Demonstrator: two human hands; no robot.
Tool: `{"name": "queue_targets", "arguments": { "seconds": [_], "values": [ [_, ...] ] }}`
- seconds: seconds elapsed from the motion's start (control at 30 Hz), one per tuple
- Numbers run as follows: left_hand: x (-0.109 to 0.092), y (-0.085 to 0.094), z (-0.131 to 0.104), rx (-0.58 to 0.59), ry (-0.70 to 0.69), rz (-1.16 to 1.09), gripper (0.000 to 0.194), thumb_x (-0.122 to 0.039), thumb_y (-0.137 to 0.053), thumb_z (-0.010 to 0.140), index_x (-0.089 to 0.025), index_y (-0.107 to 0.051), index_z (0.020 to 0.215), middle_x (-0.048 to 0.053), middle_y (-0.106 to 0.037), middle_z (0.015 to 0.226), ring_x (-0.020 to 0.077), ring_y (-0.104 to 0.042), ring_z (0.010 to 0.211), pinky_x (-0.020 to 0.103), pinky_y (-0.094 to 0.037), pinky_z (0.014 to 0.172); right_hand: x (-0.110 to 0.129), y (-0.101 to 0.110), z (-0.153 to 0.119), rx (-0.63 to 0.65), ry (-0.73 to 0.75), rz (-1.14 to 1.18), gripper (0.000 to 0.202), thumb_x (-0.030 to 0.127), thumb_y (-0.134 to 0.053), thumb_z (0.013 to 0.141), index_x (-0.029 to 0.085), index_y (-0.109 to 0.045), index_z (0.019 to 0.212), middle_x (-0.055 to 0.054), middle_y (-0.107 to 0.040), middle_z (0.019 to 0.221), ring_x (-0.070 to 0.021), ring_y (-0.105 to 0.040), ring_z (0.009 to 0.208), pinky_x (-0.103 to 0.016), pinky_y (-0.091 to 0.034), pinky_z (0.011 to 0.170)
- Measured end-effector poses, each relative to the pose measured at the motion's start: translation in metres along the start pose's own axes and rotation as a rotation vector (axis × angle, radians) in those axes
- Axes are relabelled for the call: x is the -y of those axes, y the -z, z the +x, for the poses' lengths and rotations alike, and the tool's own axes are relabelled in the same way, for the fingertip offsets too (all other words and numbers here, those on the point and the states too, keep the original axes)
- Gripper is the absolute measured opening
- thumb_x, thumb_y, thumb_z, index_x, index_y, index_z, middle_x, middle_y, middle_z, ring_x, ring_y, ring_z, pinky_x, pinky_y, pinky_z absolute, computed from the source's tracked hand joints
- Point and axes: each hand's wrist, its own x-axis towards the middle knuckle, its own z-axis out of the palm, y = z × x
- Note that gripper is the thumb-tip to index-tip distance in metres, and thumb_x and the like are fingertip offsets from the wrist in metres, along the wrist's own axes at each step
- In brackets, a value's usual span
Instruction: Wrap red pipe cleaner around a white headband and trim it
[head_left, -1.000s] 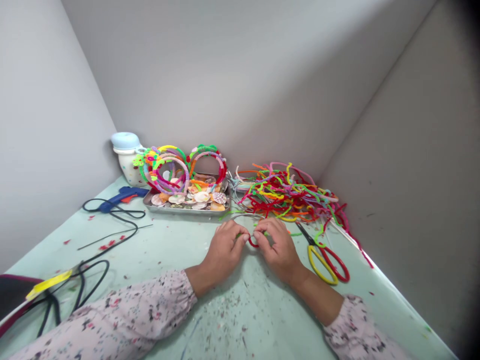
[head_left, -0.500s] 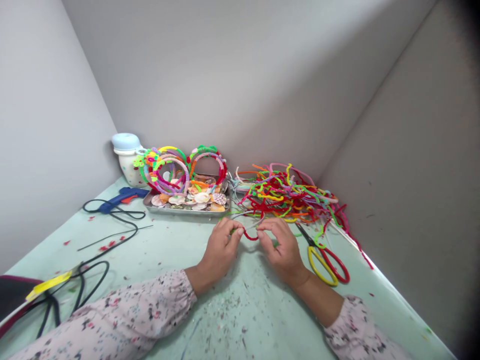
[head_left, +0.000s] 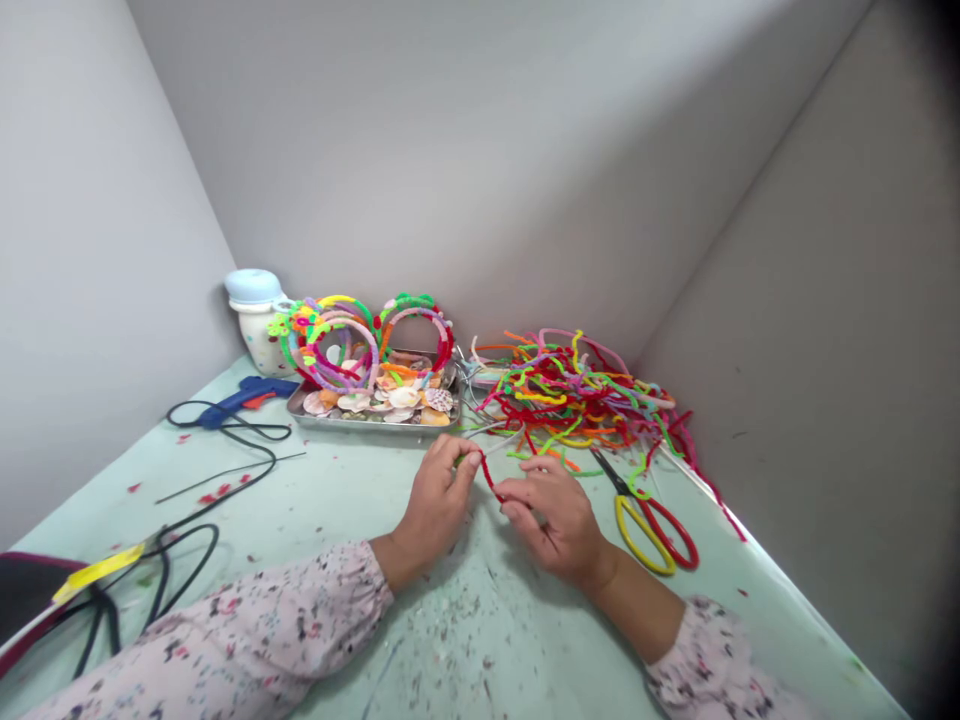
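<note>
A short red pipe cleaner (head_left: 489,474) runs between my two hands, above the middle of the table. My left hand (head_left: 444,490) pinches its upper end between thumb and index finger. At its lower end, the fingertips of my right hand (head_left: 556,518) are closed on it. A bit of green shows at my left fingertips, too small to make out. Just beyond the hands lies a grey wire or band (head_left: 491,432). To the right of my right hand are scissors (head_left: 646,520) with one yellow and one red handle loop.
A heap of coloured pipe cleaners (head_left: 577,385) lies at the back right. A metal tray (head_left: 375,425) holds shells (head_left: 403,397) and fuzzy headbands (head_left: 341,350). A blue glue gun (head_left: 244,397), black cable (head_left: 259,470) and white jar (head_left: 259,330) are at left. Walls enclose the table (head_left: 450,640).
My right hand has moved slightly down and toward me. The red pipe cleaner went from a sagging curve to a straighter slant. My left hand has hardly moved.
</note>
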Motion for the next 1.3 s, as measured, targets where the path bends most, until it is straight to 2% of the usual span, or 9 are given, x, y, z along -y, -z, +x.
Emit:
{"name": "queue_targets", "arguments": {
  "seconds": [0.2,0.37,0.5,0.6,0.67,0.83,0.97,1.1,1.3],
  "values": [
    [0.0,0.0,0.0,-0.024,0.005,-0.018,0.02,-0.029,-0.039,0.092,-0.017,-0.055,0.088,0.002,-0.052,0.085,0.0166,-0.049,0.085,0.028,-0.038,0.079,0.006,0.003,0.0,0.024,0.177,0.02,0.019,0.016,-0.053,0.081,0.017,-0.059,0.099,-0.001,-0.065,0.065,-0.0131,-0.053,0.054,-0.038,-0.044,0.082],
    [0.0,0.0,0.001,-0.019,0.027,-0.052,0.021,-0.031,-0.039,0.092,-0.017,-0.054,0.088,0.003,-0.054,0.086,0.0167,-0.05,0.086,0.029,-0.038,0.079,0.005,0.003,-0.001,0.027,0.173,0.014,0.019,0.017,-0.054,0.081,0.017,-0.059,0.1,-0.001,-0.066,0.067,-0.0133,-0.055,0.056,-0.039,-0.043,0.084],
    [0.002,0.0,0.002,-0.01,0.061,-0.1,0.021,-0.032,-0.039,0.092,-0.017,-0.053,0.093,0.003,-0.056,0.089,0.0172,-0.051,0.087,0.029,-0.039,0.08,0.022,0.017,0.018,0.199,-0.029,-0.006,0.016,0.018,-0.051,0.086,0.019,-0.063,0.097,-0.002,-0.068,0.074,-0.0142,-0.058,0.063,-0.035,-0.044,0.08],
    [0.003,0.0,0.0,0.011,0.037,-0.108,0.02,-0.033,-0.04,0.091,-0.018,-0.054,0.092,0.003,-0.056,0.089,0.0173,-0.051,0.087,0.029,-0.039,0.08,0.041,0.047,0.039,0.461,-0.247,0.081,0.02,0.024,-0.049,0.09,0.026,-0.064,0.102,0.0,-0.07,0.084,-0.0155,-0.062,0.076,-0.028,-0.046,0.07],
    [0.003,0.0,-0.001,0.037,0.018,-0.114,0.02,-0.032,-0.04,0.091,-0.018,-0.054,0.091,0.003,-0.057,0.088,0.0173,-0.051,0.087,0.029,-0.039,0.08,0.049,0.072,0.05,0.538,-0.336,0.194,0.023,0.024,-0.047,0.091,0.029,-0.064,0.106,0.001,-0.07,0.086,-0.0141,-0.063,0.077,-0.026,-0.047,0.069],
    [-0.003,0.001,-0.005,0.071,-0.037,-0.146,0.017,-0.027,-0.042,0.089,-0.018,-0.056,0.093,0.004,-0.057,0.09,0.0175,-0.052,0.089,0.028,-0.039,0.082,0.037,0.11,0.056,0.461,-0.551,0.434,0.024,0.03,-0.047,0.091,0.026,-0.065,0.106,-0.002,-0.071,0.086,-0.0158,-0.066,0.08,-0.027,-0.052,0.072],
    [-0.008,0.002,-0.008,0.083,-0.072,-0.165,0.016,-0.024,-0.043,0.088,-0.017,-0.056,0.092,0.004,-0.057,0.09,0.0171,-0.052,0.089,0.028,-0.039,0.082,0.014,0.095,0.05,0.235,-0.556,0.26,0.016,0.028,-0.055,0.086,0.025,-0.067,0.096,-0.002,-0.07,0.093,-0.017,-0.064,0.088,-0.03,-0.05,0.081],
    [-0.01,0.003,-0.009,0.119,-0.086,-0.187,0.015,-0.022,-0.043,0.088,-0.017,-0.055,0.094,0.004,-0.057,0.091,0.0166,-0.052,0.089,0.027,-0.04,0.082,-0.005,0.066,0.04,0.122,-0.392,0.144,0.017,0.019,-0.055,0.084,0.023,-0.066,0.096,-0.004,-0.066,0.1,-0.0185,-0.061,0.096,-0.034,-0.047,0.087],
    [-0.011,0.004,-0.009,0.152,-0.075,-0.194,0.011,-0.019,-0.044,0.087,-0.017,-0.052,0.093,0.002,-0.055,0.089,0.0147,-0.05,0.085,0.025,-0.039,0.079,-0.009,0.045,0.028,0.201,-0.169,0.039,0.024,0.012,-0.057,0.078,0.022,-0.063,0.1,-0.005,-0.064,0.1,-0.0194,-0.057,0.097,-0.037,-0.043,0.088]
  ]
}}
